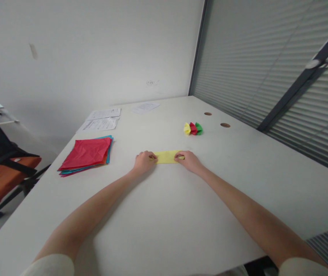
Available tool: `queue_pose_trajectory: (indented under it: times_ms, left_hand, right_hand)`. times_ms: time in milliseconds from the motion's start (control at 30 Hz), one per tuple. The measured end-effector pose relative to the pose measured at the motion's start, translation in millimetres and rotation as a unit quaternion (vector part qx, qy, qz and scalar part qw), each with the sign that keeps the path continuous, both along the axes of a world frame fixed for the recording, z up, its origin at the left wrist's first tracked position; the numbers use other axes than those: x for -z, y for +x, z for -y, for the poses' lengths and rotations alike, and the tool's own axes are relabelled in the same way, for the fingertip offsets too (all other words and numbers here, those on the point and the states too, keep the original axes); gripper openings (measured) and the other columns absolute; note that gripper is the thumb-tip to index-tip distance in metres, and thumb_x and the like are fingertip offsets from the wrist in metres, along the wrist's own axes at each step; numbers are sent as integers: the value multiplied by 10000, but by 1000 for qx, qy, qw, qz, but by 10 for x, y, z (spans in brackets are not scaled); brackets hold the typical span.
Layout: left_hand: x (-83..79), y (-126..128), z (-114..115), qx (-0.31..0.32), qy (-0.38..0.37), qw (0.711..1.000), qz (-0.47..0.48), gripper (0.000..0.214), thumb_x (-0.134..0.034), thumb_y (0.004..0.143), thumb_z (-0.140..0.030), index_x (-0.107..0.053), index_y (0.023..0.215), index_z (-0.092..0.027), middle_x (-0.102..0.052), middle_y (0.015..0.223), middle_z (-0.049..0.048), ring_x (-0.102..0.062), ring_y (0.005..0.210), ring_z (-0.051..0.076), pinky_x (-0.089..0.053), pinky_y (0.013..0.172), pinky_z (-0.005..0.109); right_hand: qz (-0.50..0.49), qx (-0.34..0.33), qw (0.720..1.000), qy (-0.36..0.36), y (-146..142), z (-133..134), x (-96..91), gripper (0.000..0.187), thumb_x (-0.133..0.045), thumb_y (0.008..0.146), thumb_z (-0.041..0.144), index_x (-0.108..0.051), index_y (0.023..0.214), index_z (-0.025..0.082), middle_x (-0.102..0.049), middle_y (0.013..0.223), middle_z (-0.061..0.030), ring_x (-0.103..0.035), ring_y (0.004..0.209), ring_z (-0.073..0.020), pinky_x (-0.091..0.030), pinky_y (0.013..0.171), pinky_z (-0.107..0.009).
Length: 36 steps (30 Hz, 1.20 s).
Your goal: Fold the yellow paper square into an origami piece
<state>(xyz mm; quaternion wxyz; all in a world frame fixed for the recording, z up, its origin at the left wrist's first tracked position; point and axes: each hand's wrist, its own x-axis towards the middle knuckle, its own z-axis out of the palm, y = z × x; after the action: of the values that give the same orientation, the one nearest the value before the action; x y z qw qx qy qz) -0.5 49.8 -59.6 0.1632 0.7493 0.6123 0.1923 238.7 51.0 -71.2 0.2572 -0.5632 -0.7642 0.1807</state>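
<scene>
A strip of yellow paper (166,157) lies flat across the middle of the white table (164,222), its long side running left to right. At its left end, my left hand (144,161) has its fingers closed on the paper. My right hand (190,161) pinches the opposite end between thumb and fingers. Past my right hand sit three small pleated paper pieces, a yellow one (187,129), a red one (193,128) and a green one (198,128), side by side in a row.
A stack of coloured paper sheets (87,153), red on top, rests at the left. Printed papers (103,119) lie behind it, with another sheet (145,107) farther back. Two round holes pierce the tabletop at the right. An orange-seated chair (8,172) stands beyond the left edge.
</scene>
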Motion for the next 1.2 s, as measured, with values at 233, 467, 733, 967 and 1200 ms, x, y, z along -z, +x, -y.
queue_pose_trajectory:
  times_ms: [233, 467, 733, 967, 1200]
  left_hand:
    - [28, -17, -13, -1, 10, 1000, 17, 240, -674, 769, -292, -691, 1001, -232, -688, 951, 40, -612, 924, 208, -453, 860, 339]
    - [146, -142, -160, 57, 39, 997, 28, 239, -704, 762, -352, -688, 956, -213, -675, 889, 36, -598, 864, 192, -449, 804, 318]
    - [186, -283, -285, 74, 65, 995, 4, 342, -762, 722, -366, -687, 1028, -232, -626, 974, 52, -544, 937, 214, -419, 879, 371]
    - [-18, -195, -81, 314, 182, 924, -120, 297, -489, 902, -125, -658, 1106, -259, -592, 1187, 66, -476, 1108, 222, -355, 936, 389]
    - [-32, 226, 403, 231, 181, 930, -222, 236, -451, 926, -209, -612, 1075, -122, -631, 1052, 165, -534, 1102, 287, -401, 936, 437]
  right_hand:
    - [-23, 6, 1000, 6, 10, -40, 85, 55, -674, 793, 223, -711, 826, 199, -741, 900, -52, -672, 833, -178, -469, 727, -263]
    - [-20, 6, 1000, 4, 13, -45, 83, 41, -681, 789, 217, -706, 820, 205, -744, 892, -43, -675, 831, -178, -472, 720, -264]
    - [-15, 23, 1000, 3, 4, -36, 98, 125, -695, 793, 255, -707, 903, 197, -746, 918, -64, -681, 848, -189, -478, 710, -269]
    - [-8, 18, 1000, 8, -4, -37, 92, 105, -686, 799, 247, -714, 889, 201, -747, 937, -55, -681, 860, -185, -485, 738, -271]
    - [-3, 16, 1000, 9, -18, -11, 57, 98, -678, 794, 233, -719, 877, 201, -749, 931, -57, -683, 848, -186, -493, 749, -279]
